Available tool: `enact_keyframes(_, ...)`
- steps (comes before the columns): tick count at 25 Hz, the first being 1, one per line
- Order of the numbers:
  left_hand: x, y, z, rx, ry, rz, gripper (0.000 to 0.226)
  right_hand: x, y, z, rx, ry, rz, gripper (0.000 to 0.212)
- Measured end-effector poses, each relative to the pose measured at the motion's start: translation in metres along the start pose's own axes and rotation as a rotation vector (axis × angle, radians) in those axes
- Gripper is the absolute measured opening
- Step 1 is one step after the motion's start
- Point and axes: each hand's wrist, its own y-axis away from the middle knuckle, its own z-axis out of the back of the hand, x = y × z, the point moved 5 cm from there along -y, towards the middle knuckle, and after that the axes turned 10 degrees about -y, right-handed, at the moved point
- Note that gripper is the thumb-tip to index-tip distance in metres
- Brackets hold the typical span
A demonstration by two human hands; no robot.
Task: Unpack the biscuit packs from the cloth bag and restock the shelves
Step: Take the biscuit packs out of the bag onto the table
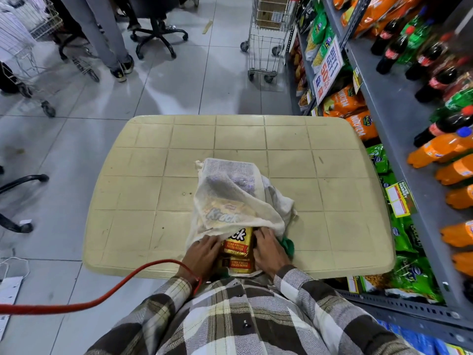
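Pack (238, 253) between left grip (204, 253), right grip (268, 251)

on the table (143, 160), from centre to near edge: cloth bag (238, 193), mouth toward the near edge. half out of that mouth: biscuit packs (239, 252), between left hand (202, 252) and right hand (268, 249). right of the table: shelves (399, 139). beyond the far right corner: trolley (266, 39).

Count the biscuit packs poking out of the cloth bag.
2, stacked between the left hand and right hand: upper pack at the cloth bag's mouth, lower pack nearer the table edge. More may be hidden inside.
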Motion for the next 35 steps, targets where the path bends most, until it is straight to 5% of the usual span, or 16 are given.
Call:
enact_keyframes(4, 0.036, -0.003, 0.002, 0.084, 0.013, 0.350, 0.050, 0.000, -0.015, 0.003, 0.037, 0.202, 0.046, 0.098)
enact_keyframes(8, 0.070, -0.011, 0.004, 0.185, 0.281, 0.598, 0.065, -0.003, -0.041, 0.012, 0.155, 0.281, -0.089, 0.138)
enact_keyframes(12, 0.102, -0.038, 0.031, 0.194, 0.521, 0.466, 0.064, -0.017, -0.074, 0.039, 0.203, 0.291, -0.172, 0.142)
enact_keyframes(14, 0.109, -0.058, 0.038, 0.231, 0.473, 0.397, 0.074, -0.021, -0.086, 0.049, 0.194, 0.278, -0.169, 0.137)
enact_keyframes(19, 0.113, -0.076, 0.014, 0.400, 0.749, 0.574, 0.050, -0.028, -0.088, 0.040, 0.238, 0.280, -0.164, 0.127)
enact_keyframes(22, 0.116, -0.077, -0.003, 0.273, 0.937, 0.749, 0.058, -0.028, -0.083, 0.039, 0.292, 0.167, -0.173, 0.107)
enact_keyframes(25, 0.108, -0.063, 0.014, 0.013, 0.825, 0.875, 0.023, -0.015, -0.072, 0.057, -0.020, -0.063, -0.101, 0.060)
enact_keyframes(28, 0.094, -0.050, 0.009, 0.008, 0.799, 0.802, 0.019, -0.011, -0.048, 0.067, -0.401, -0.278, -0.233, 0.024)
enact_keyframes(31, 0.089, -0.047, 0.005, 0.061, 0.740, 0.789, 0.025, 0.000, -0.031, 0.060, -0.407, -0.245, -0.415, 0.013)
enact_keyframes(35, 0.082, -0.047, 0.004, 0.131, 0.713, 0.780, 0.041, 0.013, -0.033, 0.061, -0.320, -0.183, -0.352, 0.025)
